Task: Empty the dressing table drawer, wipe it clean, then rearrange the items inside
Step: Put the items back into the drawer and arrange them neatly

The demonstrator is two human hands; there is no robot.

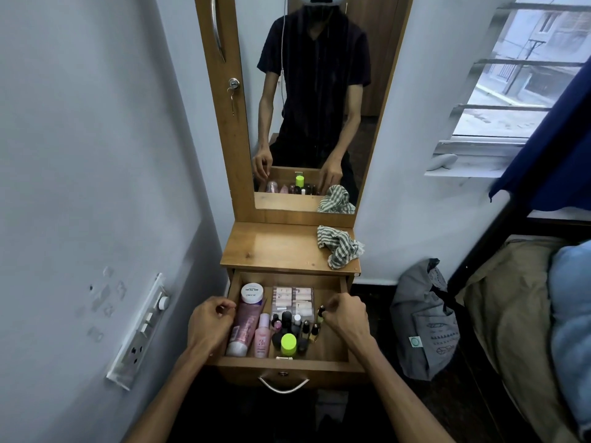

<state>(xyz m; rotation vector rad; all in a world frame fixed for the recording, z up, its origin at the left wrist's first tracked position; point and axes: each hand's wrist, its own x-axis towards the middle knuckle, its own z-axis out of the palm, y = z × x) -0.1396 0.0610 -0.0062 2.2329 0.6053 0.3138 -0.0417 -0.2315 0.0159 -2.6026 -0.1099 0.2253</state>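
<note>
The open wooden drawer (332, 346) of the dressing table holds a tall pink squeeze tube with a white cap (244, 327), a clear case of pale sticks (292, 300) and a huddle of small dark bottles (300, 327) round a lime-green cap (288, 343). The right hand (343, 314) pinches a small dark bottle (321, 310) at the drawer's right side; the left hand (209, 322) hovers over the left edge, fingers curled, contents not discernible. Judged light, rigid, smooth and probably glass, such bottles are best taken by the cap or body, one at a time; the striped cloth (339, 246) lies on the tabletop.
</note>
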